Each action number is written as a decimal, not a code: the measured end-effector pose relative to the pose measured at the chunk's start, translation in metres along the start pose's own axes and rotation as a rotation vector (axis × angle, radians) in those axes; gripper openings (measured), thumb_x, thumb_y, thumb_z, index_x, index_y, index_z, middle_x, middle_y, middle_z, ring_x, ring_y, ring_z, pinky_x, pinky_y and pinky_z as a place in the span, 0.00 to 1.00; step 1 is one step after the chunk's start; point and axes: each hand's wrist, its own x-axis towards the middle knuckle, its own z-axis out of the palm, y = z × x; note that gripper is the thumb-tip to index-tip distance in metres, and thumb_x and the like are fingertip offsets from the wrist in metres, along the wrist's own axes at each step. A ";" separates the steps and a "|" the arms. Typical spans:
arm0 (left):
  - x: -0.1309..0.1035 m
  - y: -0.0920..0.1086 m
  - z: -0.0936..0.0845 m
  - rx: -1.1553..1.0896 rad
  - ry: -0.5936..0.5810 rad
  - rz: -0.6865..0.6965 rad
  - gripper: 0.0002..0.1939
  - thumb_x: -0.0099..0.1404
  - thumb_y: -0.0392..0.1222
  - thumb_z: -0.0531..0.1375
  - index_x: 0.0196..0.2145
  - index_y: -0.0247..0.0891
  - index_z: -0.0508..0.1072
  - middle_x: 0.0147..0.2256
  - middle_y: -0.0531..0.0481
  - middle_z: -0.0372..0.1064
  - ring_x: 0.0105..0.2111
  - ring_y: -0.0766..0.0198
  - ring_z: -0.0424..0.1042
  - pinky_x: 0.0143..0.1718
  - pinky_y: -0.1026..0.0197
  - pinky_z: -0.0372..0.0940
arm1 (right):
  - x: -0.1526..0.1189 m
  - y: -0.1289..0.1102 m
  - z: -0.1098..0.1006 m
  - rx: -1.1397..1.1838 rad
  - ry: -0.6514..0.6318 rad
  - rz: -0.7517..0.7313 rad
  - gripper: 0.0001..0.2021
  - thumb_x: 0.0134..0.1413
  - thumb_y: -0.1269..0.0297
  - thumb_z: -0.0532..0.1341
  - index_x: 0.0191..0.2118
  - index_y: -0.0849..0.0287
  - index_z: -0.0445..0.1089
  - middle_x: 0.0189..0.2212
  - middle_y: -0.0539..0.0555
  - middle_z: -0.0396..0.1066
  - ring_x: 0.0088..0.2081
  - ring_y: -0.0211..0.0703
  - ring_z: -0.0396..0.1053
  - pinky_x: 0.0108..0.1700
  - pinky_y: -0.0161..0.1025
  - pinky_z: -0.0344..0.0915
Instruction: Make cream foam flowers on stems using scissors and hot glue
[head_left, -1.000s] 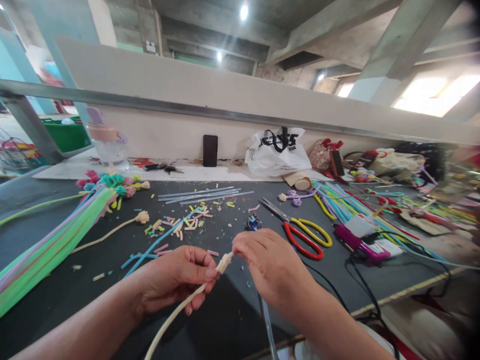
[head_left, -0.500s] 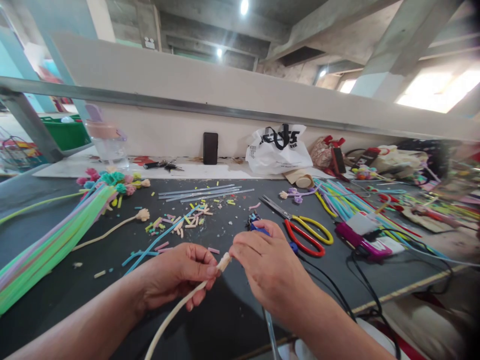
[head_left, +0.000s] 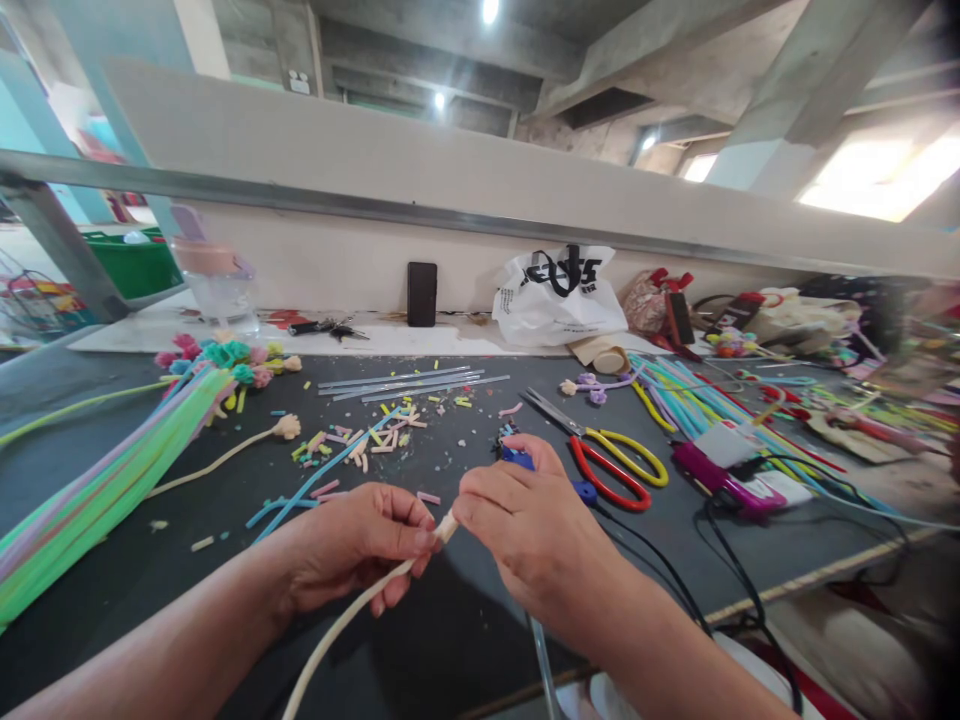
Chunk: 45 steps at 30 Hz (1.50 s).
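Cream chenille stem (head_left: pixel 352 612) sits pinched in the left hand (head_left: pixel 352 545), fingers closed just below its tip, low over the dark tabletop (head_left: pixel 450 640). Right hand (head_left: pixel 525 530) closes thumb and forefinger on that tip; best rolled tight, in small turns, 2 hands close.

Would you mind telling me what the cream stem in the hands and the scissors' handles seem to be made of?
Cream stem: probably fuzzy chenille over wire; matte, holds a curve. Scissors' handles: likely glossy plastic, red and yellow, smooth loops.
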 end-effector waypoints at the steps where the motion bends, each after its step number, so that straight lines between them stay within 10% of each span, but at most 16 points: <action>1: 0.000 0.000 0.000 0.003 0.002 -0.003 0.09 0.53 0.40 0.64 0.25 0.34 0.67 0.20 0.54 0.66 0.13 0.73 0.64 0.12 0.72 0.60 | 0.000 0.000 0.000 0.000 -0.007 -0.003 0.13 0.54 0.79 0.48 0.31 0.58 0.65 0.28 0.48 0.68 0.29 0.38 0.63 0.53 0.50 0.43; 36: 0.001 0.001 0.001 0.055 -0.005 -0.005 0.07 0.52 0.37 0.63 0.24 0.33 0.67 0.20 0.55 0.65 0.13 0.74 0.63 0.12 0.73 0.59 | 0.000 0.000 0.008 0.032 -0.065 -0.045 0.13 0.55 0.81 0.47 0.30 0.58 0.64 0.28 0.47 0.66 0.29 0.36 0.61 0.57 0.50 0.40; 45: 0.000 0.001 -0.002 0.038 0.019 0.011 0.10 0.51 0.41 0.65 0.27 0.34 0.68 0.20 0.55 0.66 0.13 0.74 0.63 0.12 0.72 0.58 | -0.004 0.006 -0.003 0.195 0.147 -0.016 0.13 0.55 0.78 0.51 0.38 0.56 0.68 0.35 0.50 0.73 0.36 0.36 0.69 0.57 0.48 0.43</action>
